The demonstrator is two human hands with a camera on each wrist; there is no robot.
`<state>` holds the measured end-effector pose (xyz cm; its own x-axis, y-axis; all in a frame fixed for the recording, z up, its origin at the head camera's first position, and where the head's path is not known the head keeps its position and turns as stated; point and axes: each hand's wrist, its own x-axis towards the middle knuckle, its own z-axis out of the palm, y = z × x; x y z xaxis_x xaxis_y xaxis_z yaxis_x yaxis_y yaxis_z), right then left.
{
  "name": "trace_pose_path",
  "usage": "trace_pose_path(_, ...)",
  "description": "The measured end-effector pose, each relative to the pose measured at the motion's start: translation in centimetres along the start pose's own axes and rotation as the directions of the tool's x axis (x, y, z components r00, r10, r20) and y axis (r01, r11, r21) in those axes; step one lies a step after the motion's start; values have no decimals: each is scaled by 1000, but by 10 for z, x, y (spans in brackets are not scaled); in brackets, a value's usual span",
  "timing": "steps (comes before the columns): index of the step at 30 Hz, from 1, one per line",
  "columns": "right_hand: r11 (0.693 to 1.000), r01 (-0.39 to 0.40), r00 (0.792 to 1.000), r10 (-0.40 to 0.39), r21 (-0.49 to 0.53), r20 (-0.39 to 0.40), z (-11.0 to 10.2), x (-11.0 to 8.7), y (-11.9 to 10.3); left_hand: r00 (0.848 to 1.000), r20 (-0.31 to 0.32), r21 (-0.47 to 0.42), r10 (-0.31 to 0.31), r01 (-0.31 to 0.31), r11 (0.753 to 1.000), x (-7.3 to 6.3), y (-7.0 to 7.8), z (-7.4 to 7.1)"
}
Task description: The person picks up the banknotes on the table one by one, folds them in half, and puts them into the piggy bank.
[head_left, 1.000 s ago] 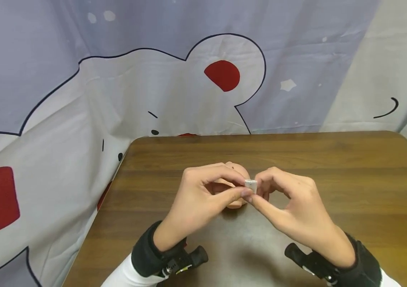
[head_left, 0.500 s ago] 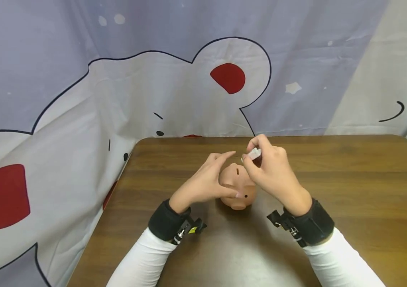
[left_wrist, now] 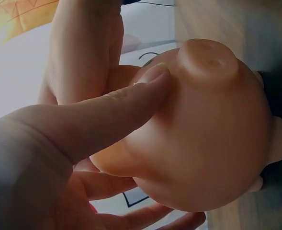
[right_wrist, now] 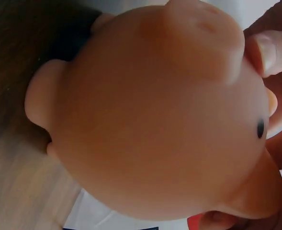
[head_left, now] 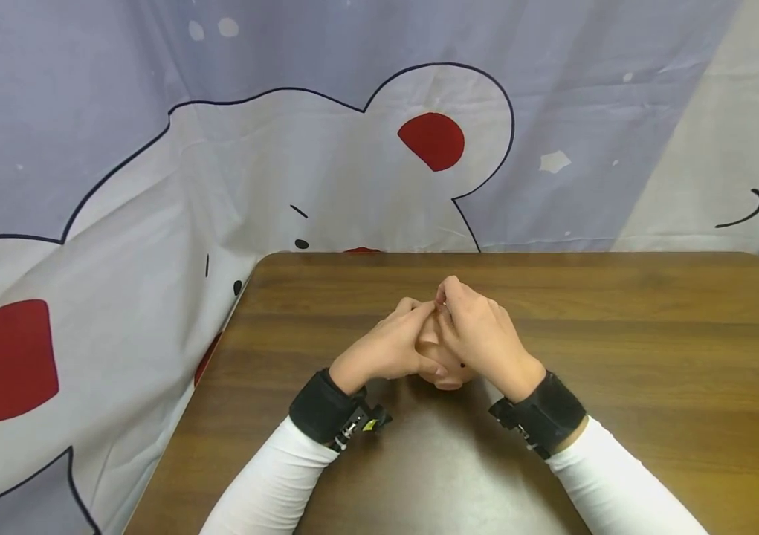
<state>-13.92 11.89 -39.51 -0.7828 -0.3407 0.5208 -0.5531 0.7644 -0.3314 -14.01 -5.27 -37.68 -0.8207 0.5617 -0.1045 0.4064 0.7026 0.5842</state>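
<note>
A pink pig-shaped piggy bank (head_left: 447, 383) stands on the wooden table, mostly covered by both hands in the head view. My left hand (head_left: 389, 348) holds it from the left. In the left wrist view the thumb lies on the pig's face beside the snout (left_wrist: 211, 62), and the fingers reach round its far side. My right hand (head_left: 486, 343) is over the top of the pig, its fingertips pinching a small white folded piece, apparently paper (head_left: 445, 304). Only a speck of that piece shows. The slot on top is hidden. One black eye (right_wrist: 260, 128) shows in the right wrist view.
The brown wooden table (head_left: 653, 386) spreads out on both sides of the hands. Behind it and to its left hangs a cartoon-print cloth (head_left: 285, 171). Black camera straps (head_left: 325, 407) go round both wrists.
Both hands first pinched the white piece in front of the pig. The left hand then let go and moved to the pig; the right hand carried the piece to the pig's top.
</note>
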Motion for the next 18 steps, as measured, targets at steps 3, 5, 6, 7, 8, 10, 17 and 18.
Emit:
trace_pose_path(3, 1000, -2, 1000, 2, 8, 10, 0, -1, -1, 1000, -4, 3, 12, -12, 1000, 0, -1, 0)
trace_pose_path(5, 1000, -6, 1000, 6, 20, 6, -1, -1, -1, 1000, -4, 5, 18, -18, 1000, 0, -1, -1)
trace_pose_path(6, 1000, -7, 1000, 7, 20, 3, -1, -1, -2, 1000, -4, 4, 20, -20, 1000, -1, -2, -1)
trace_pose_path(7, 1000, -5, 1000, 5, 24, -1, -1, -1, -2, 1000, -2, 2, 21, -21, 1000, -1, -2, -1)
trace_pose_path(8, 1000, -4, 1000, 4, 23, -2, -2, -1, -2, 1000, -2, -2, 19, -19, 1000, -2, -2, -1)
trace_pose_path(10, 1000, 5, 1000, -5, 6, 5, -1, -1, -2, 1000, -3, -6, 21, -21, 1000, -2, -2, -1)
trace_pose_path(17, 994, -73, 997, 70, 82, 38, -2, 0, -1, 1000, -1, 3, -1, 1, 1000, -4, -1, -1)
trace_pose_path(18, 995, -74, 997, 72, 69, 33, -2, 0, 0, 1000, -1, 4, -4, 4, 1000, -4, -1, -1)
